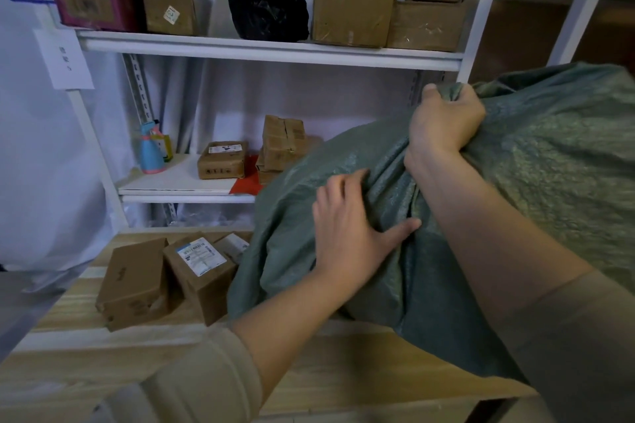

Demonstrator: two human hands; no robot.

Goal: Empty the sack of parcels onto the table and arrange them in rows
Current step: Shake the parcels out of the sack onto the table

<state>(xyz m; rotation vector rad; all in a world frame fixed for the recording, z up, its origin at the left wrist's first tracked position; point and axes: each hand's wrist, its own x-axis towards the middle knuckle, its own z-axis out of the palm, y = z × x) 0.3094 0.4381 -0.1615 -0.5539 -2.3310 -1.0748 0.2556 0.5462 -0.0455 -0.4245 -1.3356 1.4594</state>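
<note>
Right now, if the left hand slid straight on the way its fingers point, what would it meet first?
More of the green sack: the left hand lies on it, fingers pointing up its slope. Beyond that probably the right hand, though depth is unclear.

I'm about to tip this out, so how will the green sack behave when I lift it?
Probably floppy: the green sack creases where the right hand bunches it. Likely heavy, as it bulges. Boxes may tumble out suddenly; some lie by its mouth.

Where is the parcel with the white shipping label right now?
In the head view, the labelled parcel sits on the wooden table at lower left, between a plain brown box and the green sack.
</note>
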